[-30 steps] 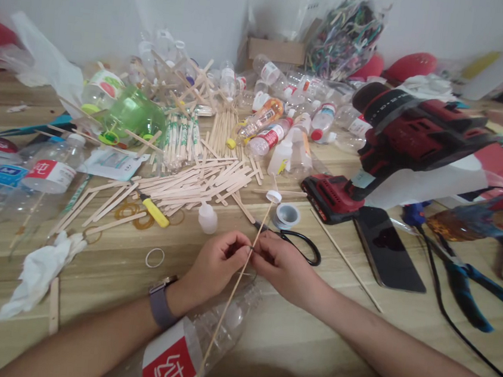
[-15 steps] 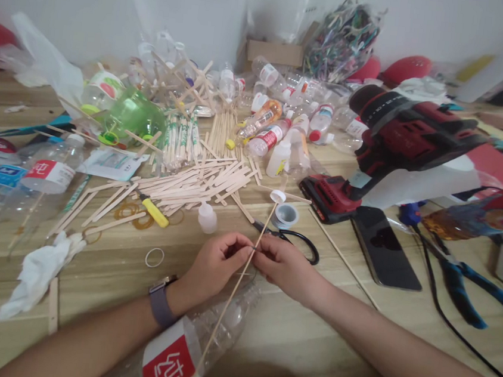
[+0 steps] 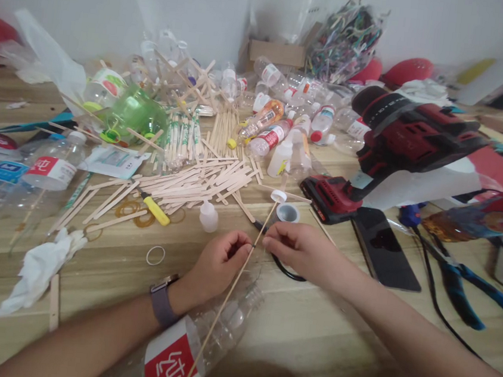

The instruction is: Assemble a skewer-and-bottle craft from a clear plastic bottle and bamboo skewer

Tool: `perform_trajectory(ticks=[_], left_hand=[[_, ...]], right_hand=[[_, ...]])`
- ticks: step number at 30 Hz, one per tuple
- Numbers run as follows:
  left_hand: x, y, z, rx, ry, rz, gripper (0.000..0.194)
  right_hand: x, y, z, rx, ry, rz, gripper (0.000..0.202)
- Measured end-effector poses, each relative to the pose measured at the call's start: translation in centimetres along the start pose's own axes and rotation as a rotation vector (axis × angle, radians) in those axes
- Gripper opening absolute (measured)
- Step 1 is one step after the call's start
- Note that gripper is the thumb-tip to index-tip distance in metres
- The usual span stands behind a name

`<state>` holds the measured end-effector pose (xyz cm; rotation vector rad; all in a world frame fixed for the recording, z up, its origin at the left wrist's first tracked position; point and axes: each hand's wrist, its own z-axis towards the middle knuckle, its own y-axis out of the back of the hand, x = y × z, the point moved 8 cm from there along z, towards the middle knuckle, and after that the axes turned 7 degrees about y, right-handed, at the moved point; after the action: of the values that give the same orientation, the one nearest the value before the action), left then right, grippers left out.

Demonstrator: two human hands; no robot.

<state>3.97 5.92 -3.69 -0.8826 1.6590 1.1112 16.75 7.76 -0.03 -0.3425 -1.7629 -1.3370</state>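
A thin wooden stick (image 3: 232, 289) slants up from a clear plastic bottle with a red and white label (image 3: 173, 360) to a white cap (image 3: 278, 197). My left hand (image 3: 221, 263), with a watch at the wrist, is closed in a pinch at the stick, where a small dark band (image 3: 253, 245) shows. Just right of the stick, my right hand (image 3: 299, 250) has its fingertips pressed together; whatever lies between them is too small to name. Black-handled scissors (image 3: 285, 270) lie partly hidden under my right hand.
Flat wooden sticks (image 3: 207, 181) and plastic bottles (image 3: 268, 136) fill the back. A red and black drill (image 3: 410, 133), a phone (image 3: 386, 248) and blue-handled pliers (image 3: 460, 294) are on the right. A yellow-handled tool (image 3: 156, 210) and white tissue (image 3: 40, 271) lie left.
My right hand has moved slightly up and right, away from the stick and my left hand. It now covers more of the scissors. My left hand has stayed at the stick.
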Motion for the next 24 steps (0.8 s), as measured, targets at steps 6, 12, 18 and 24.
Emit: perform_trajectory(ticks=[6,12,18,24], left_hand=[[0.4,-0.2,0.0,0.004,0.02,-0.047,0.022],[0.8,-0.2,-0.3,-0.006,0.06,-0.084,0.02],[-0.3,0.5,-0.9,-0.049,-0.007,0.107,0.023],[-0.6,0.6,-1.0,-0.077,-0.007,0.202,0.025]], right_hand=[[3.3,2.2,1.8,-0.077,0.185,-0.347,0.017],[4.5,0.1,4.8,0.186,0.25,-0.434,0.022],[4.9,-1.2,7.3,0.466,0.23,-0.301,0.035],[5.4,-3.6,8.5,0.755,0.183,-0.152,0.038]])
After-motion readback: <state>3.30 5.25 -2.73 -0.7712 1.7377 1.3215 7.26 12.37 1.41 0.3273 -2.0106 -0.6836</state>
